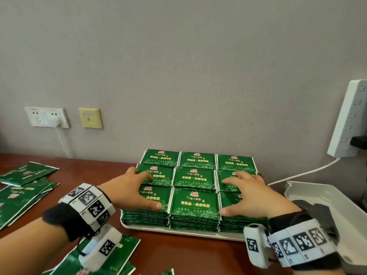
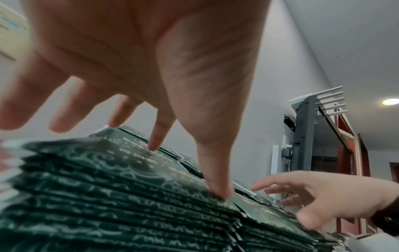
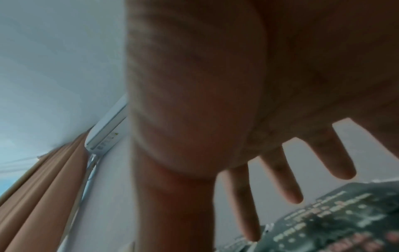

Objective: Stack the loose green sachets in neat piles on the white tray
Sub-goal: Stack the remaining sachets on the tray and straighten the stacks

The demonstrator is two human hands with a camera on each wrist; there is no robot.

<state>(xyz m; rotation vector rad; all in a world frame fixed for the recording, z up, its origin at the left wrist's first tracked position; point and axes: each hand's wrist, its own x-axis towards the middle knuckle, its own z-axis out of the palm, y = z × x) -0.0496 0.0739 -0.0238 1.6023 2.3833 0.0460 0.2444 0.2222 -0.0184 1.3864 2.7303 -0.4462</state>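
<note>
Green sachets (image 1: 194, 201) stand in a three-by-three grid of piles on the white tray (image 1: 178, 232). My left hand (image 1: 152, 192) is spread flat over the left column. Its thumb (image 2: 217, 184) presses the top of the front pile (image 2: 108, 187), and its index finger touches farther back. My right hand (image 1: 227, 196) is spread over the right column, its straight fingers (image 3: 280, 179) just above a sachet (image 3: 345, 221). Neither hand holds anything. Loose sachets (image 1: 25, 173) lie scattered at the left, with more (image 1: 123, 253) under my left wrist.
The brown table (image 1: 188, 255) runs along a grey wall. A white lidded box (image 1: 327, 205) sits right of the tray. On the wall at the right hangs a white power strip (image 1: 349, 120), with its cable (image 1: 297, 173) trailing down. Wall sockets (image 1: 46, 117) are at the left.
</note>
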